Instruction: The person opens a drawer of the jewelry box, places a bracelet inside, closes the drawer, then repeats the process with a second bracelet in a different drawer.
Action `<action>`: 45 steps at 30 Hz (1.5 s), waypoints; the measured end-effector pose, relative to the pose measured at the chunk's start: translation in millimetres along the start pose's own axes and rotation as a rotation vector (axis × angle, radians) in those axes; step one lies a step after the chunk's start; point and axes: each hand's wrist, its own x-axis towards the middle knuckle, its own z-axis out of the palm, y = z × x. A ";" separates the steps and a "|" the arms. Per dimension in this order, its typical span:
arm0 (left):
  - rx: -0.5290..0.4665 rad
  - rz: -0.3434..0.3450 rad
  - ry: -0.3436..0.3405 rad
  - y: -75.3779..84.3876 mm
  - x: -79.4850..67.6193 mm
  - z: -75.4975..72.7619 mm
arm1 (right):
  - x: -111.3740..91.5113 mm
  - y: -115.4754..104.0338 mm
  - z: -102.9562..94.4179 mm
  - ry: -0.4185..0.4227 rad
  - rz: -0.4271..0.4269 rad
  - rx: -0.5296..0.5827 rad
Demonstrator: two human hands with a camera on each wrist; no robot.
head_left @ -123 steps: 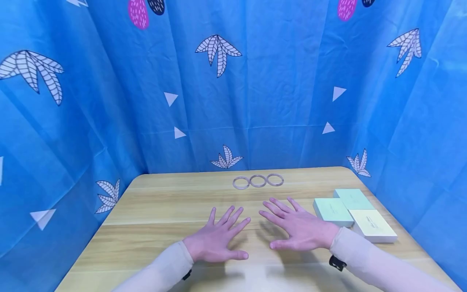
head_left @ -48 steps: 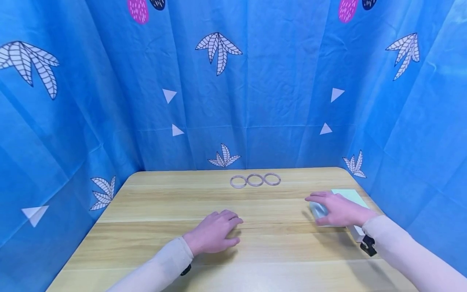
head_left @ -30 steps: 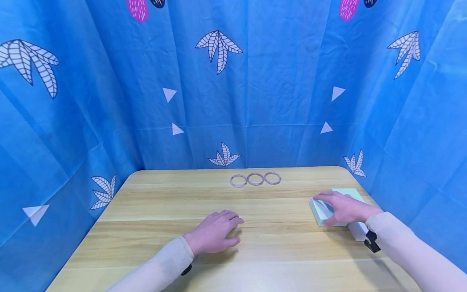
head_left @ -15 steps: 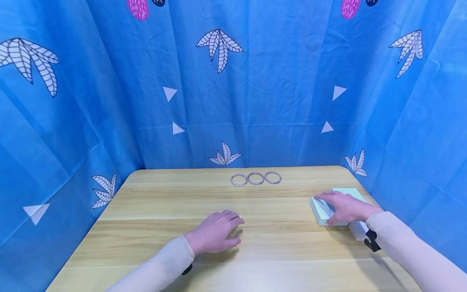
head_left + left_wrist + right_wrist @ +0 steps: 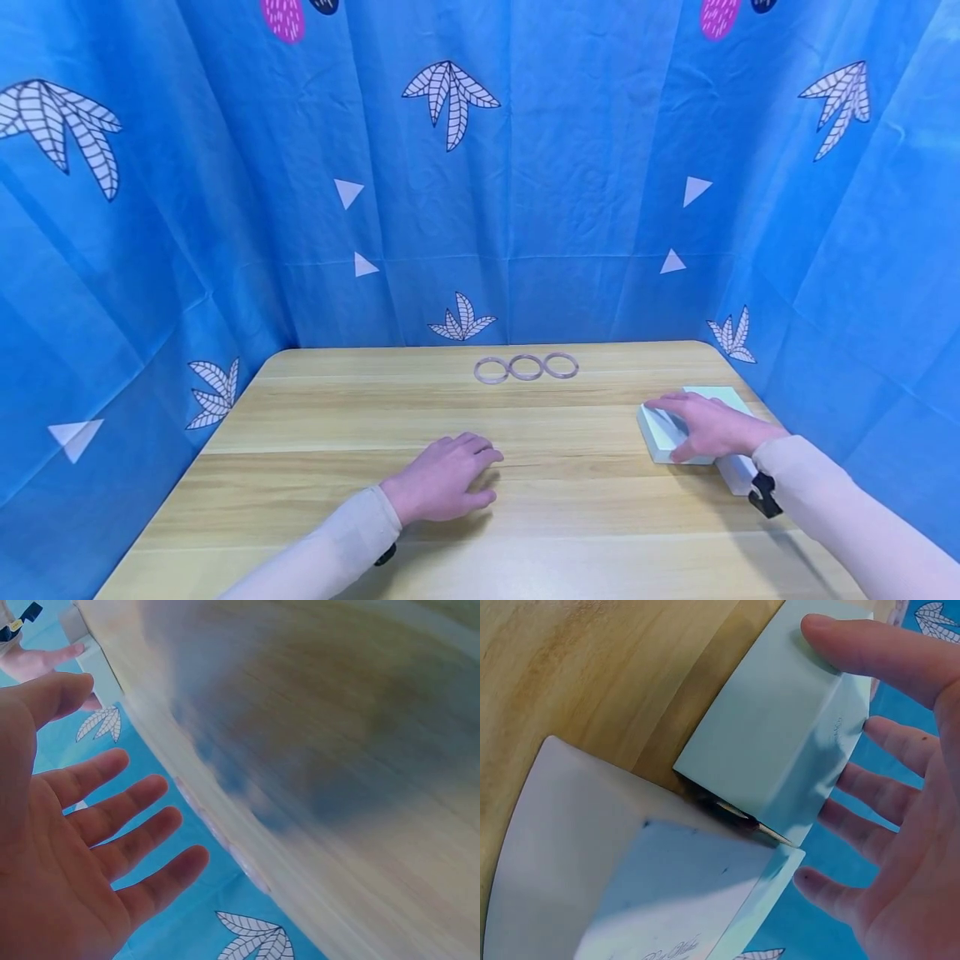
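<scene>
On the right of the table my right hand reaches over a small mint-green box. In the right wrist view its thumb presses the near side of that box while the fingers reach along the opposite edge, so the box sits between them. The box still rests among its neighbours. A second mint-green box lies behind, and a pale box with printed script adjoins it, mostly hidden under the wrist in the head view. My left hand hovers low above the table, palm down, fingers loosely bent, holding nothing.
Three thin purplish rings lie in a row near the back of the wooden table. A blue patterned curtain hangs around the back and both sides.
My right hand has moved right from mid-table onto the mint-green box, its thumb and fingers settling around it. My left hand's spread fingers have relaxed. The last half second shows almost no motion.
</scene>
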 end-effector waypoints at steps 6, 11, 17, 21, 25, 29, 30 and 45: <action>0.006 0.002 0.000 1.0 0.3 -0.1 | 2.1 -5.5 -4.0 -0.002 -0.010 0.026; 0.009 0.005 0.004 1.6 0.0 -0.8 | 6.3 -9.7 -5.9 -0.010 0.001 0.031; 0.010 0.008 0.006 1.6 -0.9 -0.1 | 13.3 -18.3 -7.4 -0.007 -0.020 0.028; 0.005 0.008 0.007 1.6 -1.3 0.5 | 18.6 -26.1 -7.8 0.001 -0.047 0.019; 0.005 0.007 0.006 1.7 -1.7 0.4 | 23.3 -35.7 -8.9 0.001 -0.059 0.018; 0.005 0.006 0.004 1.6 -2.4 -0.1 | 27.5 -46.7 -10.2 -0.002 -0.056 0.013; 0.004 0.005 0.003 1.5 -2.4 -0.1 | 28.8 -49.3 -10.6 0.000 -0.062 0.008; 0.006 0.011 0.011 0.7 -3.5 1.4 | 48.3 -85.2 -10.7 -0.006 -0.135 -0.023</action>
